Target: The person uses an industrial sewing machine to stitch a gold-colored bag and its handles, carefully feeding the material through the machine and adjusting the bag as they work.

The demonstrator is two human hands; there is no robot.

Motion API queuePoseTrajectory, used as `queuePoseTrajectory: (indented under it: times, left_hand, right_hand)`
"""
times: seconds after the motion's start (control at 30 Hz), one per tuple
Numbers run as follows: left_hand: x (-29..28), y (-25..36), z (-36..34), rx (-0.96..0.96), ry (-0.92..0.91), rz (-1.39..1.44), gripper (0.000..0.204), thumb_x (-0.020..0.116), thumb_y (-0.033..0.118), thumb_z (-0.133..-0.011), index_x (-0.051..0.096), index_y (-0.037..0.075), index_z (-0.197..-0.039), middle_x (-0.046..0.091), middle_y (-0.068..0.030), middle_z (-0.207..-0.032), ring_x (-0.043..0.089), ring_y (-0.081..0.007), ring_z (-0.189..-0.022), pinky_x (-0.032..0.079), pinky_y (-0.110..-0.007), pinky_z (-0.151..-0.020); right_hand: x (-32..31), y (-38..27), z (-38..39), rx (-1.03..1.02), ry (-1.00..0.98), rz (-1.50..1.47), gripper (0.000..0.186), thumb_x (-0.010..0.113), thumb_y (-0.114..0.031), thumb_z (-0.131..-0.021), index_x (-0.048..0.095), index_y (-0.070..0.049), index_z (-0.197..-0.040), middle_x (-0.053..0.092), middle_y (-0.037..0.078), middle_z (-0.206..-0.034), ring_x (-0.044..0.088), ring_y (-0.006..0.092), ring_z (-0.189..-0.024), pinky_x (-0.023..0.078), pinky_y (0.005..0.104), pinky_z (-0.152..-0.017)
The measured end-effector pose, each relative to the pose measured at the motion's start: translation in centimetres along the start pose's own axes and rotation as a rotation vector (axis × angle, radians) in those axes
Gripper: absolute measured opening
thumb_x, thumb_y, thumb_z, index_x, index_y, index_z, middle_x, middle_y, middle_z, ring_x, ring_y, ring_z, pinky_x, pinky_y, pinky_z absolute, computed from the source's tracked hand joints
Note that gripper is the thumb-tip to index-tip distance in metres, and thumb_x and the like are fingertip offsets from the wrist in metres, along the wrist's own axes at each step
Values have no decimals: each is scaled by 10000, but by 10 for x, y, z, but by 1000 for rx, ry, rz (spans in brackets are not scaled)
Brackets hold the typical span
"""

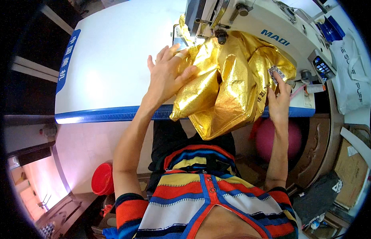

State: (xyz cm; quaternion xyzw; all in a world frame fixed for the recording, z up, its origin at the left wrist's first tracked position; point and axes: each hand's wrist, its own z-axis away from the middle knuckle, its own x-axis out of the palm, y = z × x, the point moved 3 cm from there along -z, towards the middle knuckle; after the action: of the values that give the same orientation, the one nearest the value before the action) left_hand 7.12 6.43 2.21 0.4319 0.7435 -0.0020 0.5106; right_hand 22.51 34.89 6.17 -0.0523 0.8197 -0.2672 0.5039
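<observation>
A shiny gold fabric piece, crumpled and shaped like a bag, lies under the sewing machine head and hangs over the table's front edge. My left hand rests at its left side near the presser area, fingers spread, with the thumb on the gold fabric and a ring on one finger. My right hand lies at the right part of the fabric. Its index finger is stretched out onto a black-and-white patterned patch, and the thumb stands apart. The needle itself is hidden.
The white sewing table has a blue front edge. A control panel and a thread spool are at the right. Below stand a red bucket at left and a round magenta thing at right. A white bag hangs far right.
</observation>
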Motion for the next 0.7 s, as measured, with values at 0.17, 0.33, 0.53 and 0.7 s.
queuePoseTrajectory:
  times: [0.17, 0.33, 0.53, 0.7]
  left_hand:
    - [-34, 21, 13, -134, 103, 463, 326, 578, 268, -907, 627, 30, -1125, 571, -145, -1215, 465, -294, -1216, 338, -444, -1014]
    - [-41, 30, 30, -243, 55, 818, 251, 520, 157, -936, 627, -17, -1082, 606, -160, -1164, 572, -281, -1073, 434, -342, -918]
    - [-77, 49, 42, -6, 70, 668, 423, 536, 346, -920, 606, -6, -1143, 580, -166, -1198, 540, -305, -1111, 422, -381, -931]
    - [-92, 90, 48, 241, -57, 461, 977, 621, 718, -661, 457, 17, -1321, 502, -172, -1299, 465, -391, -1162, 365, -474, -959]
  right_hand:
    - [-3, -10, 4, 47, 1, -35, 478, 593, -69, -825, 503, -48, -1294, 473, 173, -1077, 457, 310, -1048, 344, 379, -959]
    - [-5, -7, 11, 36, 24, 63, 469, 546, -21, -850, 492, -63, -1314, 477, 150, -1095, 482, 262, -1042, 385, 317, -910]
    - [-7, -14, 14, 53, -1, 91, 451, 540, -28, -864, 487, -54, -1311, 467, 145, -1079, 478, 271, -1031, 399, 322, -874]
    - [-7, -18, 21, -36, 51, 29, 441, 601, -68, -836, 501, 4, -1260, 465, 203, -1127, 426, 368, -1117, 321, 410, -995]
